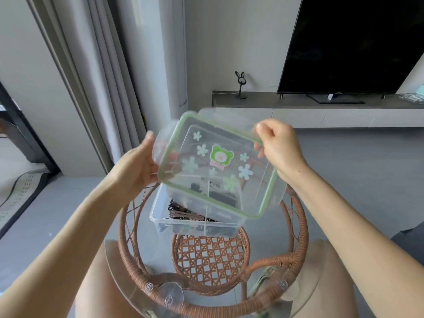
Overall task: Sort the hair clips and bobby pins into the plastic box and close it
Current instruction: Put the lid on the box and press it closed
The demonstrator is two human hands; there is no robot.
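You hold the lid (220, 180) in the air with both hands, above the plastic box (160, 218) and apart from it; its stickered face points up toward you; its long axis runs from far left to near right, and the near right corner dips lowest, over the box's right half. Your left hand (135, 166) clasps the clear flap at the lid's left end, thumb on top; your right hand (280, 145) pinches the green rim at the far right corner, fingers curled round it.

The box stands open on the glass top (128, 283) of a round rattan table (297, 228), its long axis running left to right across your view; dark bobby pins (183, 212) lie heaped in its left part.

Around you: a grey floor; grey curtains (103, 65) on the left; a rug (20, 193) at the far left edge; a dark television (355, 42) on a low bench (298, 111) against the far wall, with a small rabbit-eared stand (240, 84) at the bench's left end.

Counted: one lid, one box, one bear sticker (222, 154) among several pale flower stickers, too blurred to count exactly; the pins are too tangled to count; two suction cups (171, 294) show under the glass near you.
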